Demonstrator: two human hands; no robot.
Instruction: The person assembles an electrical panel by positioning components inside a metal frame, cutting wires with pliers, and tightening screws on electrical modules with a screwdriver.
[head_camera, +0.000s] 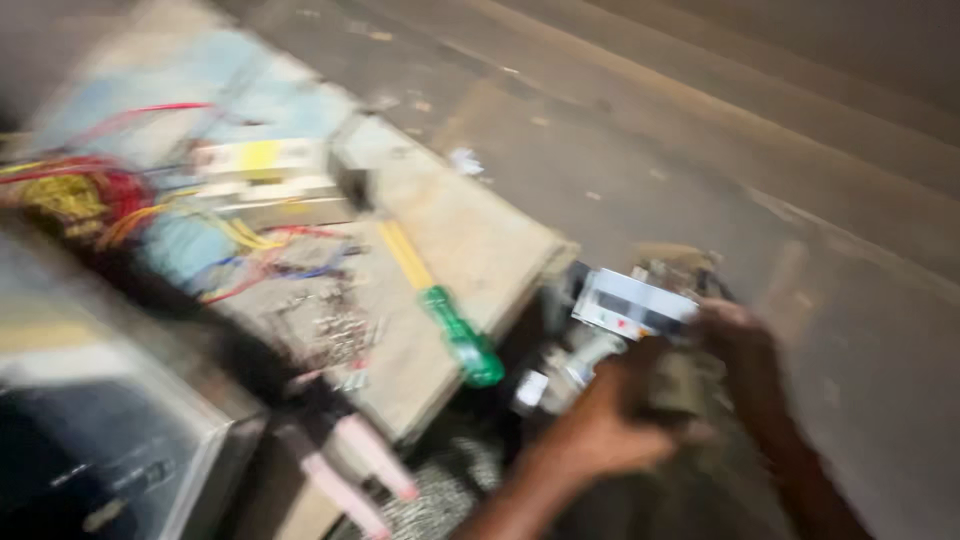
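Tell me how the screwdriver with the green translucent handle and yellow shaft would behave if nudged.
The screwdriver with the green translucent handle looks stiff. Its rounded handle probably rolls easily, and it lies near the edge of the concrete slab, so it could drop off.

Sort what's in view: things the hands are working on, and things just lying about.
In hand: left hand, right hand, white device they reach around; grip blurred.
Lying about: screwdriver, wire tangle, pink-handled pliers, board, loose screws.
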